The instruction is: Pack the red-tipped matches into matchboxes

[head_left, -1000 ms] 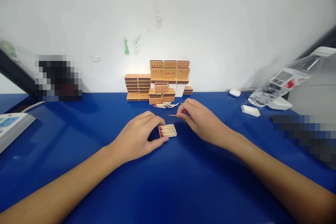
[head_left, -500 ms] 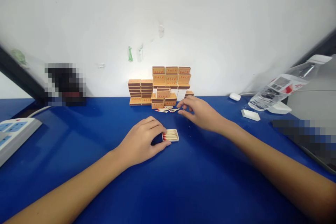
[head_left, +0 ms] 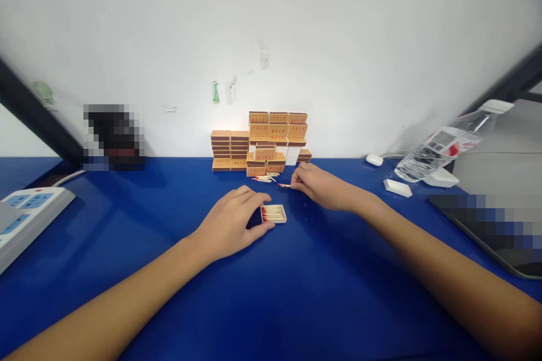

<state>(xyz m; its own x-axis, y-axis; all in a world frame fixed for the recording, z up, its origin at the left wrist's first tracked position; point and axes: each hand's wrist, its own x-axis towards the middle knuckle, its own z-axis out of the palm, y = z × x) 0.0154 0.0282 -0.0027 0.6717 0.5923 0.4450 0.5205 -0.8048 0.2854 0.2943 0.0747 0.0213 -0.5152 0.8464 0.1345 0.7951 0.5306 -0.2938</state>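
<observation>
A white matchbox tray point(head_left: 277, 221) lies on the blue table, filled with red-tipped matches. My left hand point(head_left: 235, 221) is around its left end, thumb at the near edge and forefinger at the far one. Farther right, my right hand point(head_left: 315, 183) pinches matches point(head_left: 284, 185), their red heads pointing left; how many is too small to tell. A loose pile of matches point(head_left: 266, 178) lies just left of those fingers. Behind the pile rises a stack of yellow-orange matchboxes point(head_left: 278, 131), with a lower stack of matchboxes point(head_left: 230, 146) on its left.
On the right, a clear plastic bottle point(head_left: 444, 144) leans sideways near a small white block point(head_left: 398, 188) and a white rounded case point(head_left: 374, 159). A dark flat device point(head_left: 478, 231) lies nearer. A power strip point(head_left: 36, 214) is at the left. The white wall point(head_left: 339, 67) closes the back.
My right hand has drawn back from the match pile, with matches now pinched in its fingers. My left forefinger has lifted off the matches to the tray's far edge. The view has shifted slightly.
</observation>
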